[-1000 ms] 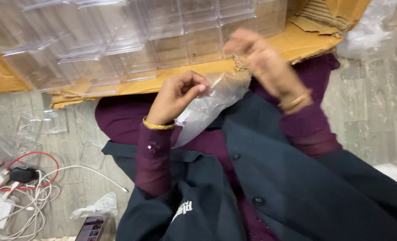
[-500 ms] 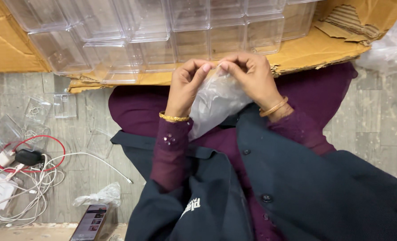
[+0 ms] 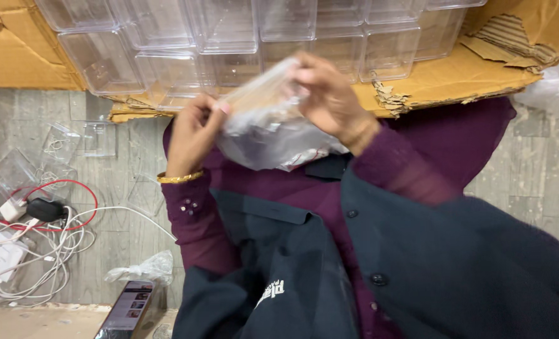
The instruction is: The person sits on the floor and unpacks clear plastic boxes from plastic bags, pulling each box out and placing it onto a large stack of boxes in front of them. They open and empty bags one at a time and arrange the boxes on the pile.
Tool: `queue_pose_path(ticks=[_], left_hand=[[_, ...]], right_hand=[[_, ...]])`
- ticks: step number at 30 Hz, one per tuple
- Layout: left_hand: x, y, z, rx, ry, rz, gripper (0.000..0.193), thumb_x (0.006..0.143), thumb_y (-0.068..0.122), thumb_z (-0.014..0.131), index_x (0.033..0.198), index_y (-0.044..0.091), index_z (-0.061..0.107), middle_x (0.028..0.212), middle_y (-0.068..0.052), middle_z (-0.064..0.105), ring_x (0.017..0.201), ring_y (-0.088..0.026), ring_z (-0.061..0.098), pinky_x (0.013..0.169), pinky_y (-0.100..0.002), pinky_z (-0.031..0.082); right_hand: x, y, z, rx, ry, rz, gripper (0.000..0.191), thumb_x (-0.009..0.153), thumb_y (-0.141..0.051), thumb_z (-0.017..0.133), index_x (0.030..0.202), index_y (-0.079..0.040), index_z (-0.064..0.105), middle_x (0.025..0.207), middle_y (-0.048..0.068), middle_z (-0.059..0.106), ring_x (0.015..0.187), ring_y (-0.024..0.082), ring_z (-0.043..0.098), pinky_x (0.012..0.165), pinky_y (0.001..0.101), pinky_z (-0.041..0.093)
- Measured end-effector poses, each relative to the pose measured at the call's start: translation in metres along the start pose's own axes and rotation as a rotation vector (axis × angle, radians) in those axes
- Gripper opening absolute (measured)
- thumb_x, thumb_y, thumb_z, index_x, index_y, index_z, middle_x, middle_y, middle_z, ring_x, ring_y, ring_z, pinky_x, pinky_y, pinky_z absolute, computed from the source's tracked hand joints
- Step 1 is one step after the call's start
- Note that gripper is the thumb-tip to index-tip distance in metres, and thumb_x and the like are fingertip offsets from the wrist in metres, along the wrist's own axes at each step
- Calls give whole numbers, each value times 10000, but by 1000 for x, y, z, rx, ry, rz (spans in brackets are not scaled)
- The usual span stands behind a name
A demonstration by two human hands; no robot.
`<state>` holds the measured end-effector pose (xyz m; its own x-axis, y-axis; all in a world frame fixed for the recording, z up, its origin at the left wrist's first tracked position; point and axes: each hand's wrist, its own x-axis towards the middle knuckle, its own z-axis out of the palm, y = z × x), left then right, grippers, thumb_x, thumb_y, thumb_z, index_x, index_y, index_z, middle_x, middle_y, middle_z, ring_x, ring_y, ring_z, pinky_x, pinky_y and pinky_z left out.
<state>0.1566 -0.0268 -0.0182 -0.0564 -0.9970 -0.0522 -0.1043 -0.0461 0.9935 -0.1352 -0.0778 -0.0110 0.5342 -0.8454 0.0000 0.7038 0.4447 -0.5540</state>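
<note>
Holding: I had a clear plastic bag (image 3: 273, 129) up between both my hands, in front of my chest
Left hand: my left hand (image 3: 191, 135) pinched the bag's left top edge, fingers closed on the film, a gold bangle (image 3: 179, 178) on that wrist
Right hand: my right hand (image 3: 330, 97) gripped the bag's upper right part, fingers curled shut over the film; the hand was blurred, so I could not tell finger from finger
Bag position: the bag hung between the two grips and sagged below them, over my purple sleeves and just in front of the edge of the cardboard box (image 3: 455, 75)
Bag contents: something pale near the top, too blurred to tell what
Count, bag: one in my hands
Count, hands: two, both mine
Clear plastic cases (image 3: 223, 28): two rows in sight in the box beyond my hands, roughly a dozen showing, some cut off by the picture's edge
Loose cases (image 3: 81, 138): a few more clear ones lay on the grey floor to my left, well apart from the bag
Cables (image 3: 47, 238): a tangle of white leads with one red loop and a black plug, on the floor at far left
Lap: a dark buttoned garment (image 3: 417, 263) lay across me, below the bag
</note>
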Motion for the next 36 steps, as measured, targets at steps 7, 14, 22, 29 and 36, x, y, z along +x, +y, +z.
queue_pose_path(ticks=[7,14,22,29,36], left_hand=[[20,14,-31,849,694,253,317,979,59,661,1289,-5,634,745,-136,638,698,-298,622,674,-440,456],[22,9,-38,673,690,303,117,1019,32,575,1097,18,660,849,-94,668,711,-221,635,676,-388,496],[4,9,23,-322,358,43,273,1018,53,514,1264,92,624,750,90,506,589,9,389,502,-180,290],[5,2,63,-263,108,219,384,1096,33,515,1474,42,584,815,88,469,694,-13,397,613,-183,324],[2,11,82,123,363,330,257,1130,162,553,1280,16,702,1032,22,713,882,-84,594,806,-244,499]], right_hand=[[98,58,37,-1557,-54,-709,423,906,72,549,1242,-120,719,1050,121,702,967,301,697,873,399,559],[79,62,51,-1504,-90,-562,513,914,93,518,1409,-27,580,1246,218,671,1143,391,677,1008,431,545],[4,17,54,-1541,169,-546,394,953,134,531,1266,-51,682,1130,127,702,980,225,741,820,326,581],[-26,-2,49,-1444,352,-523,313,989,98,587,1251,-48,674,1073,72,580,913,135,651,729,244,536],[-30,-16,38,-1508,355,-427,352,1015,54,581,1329,-65,687,955,62,535,786,141,531,681,273,447]])
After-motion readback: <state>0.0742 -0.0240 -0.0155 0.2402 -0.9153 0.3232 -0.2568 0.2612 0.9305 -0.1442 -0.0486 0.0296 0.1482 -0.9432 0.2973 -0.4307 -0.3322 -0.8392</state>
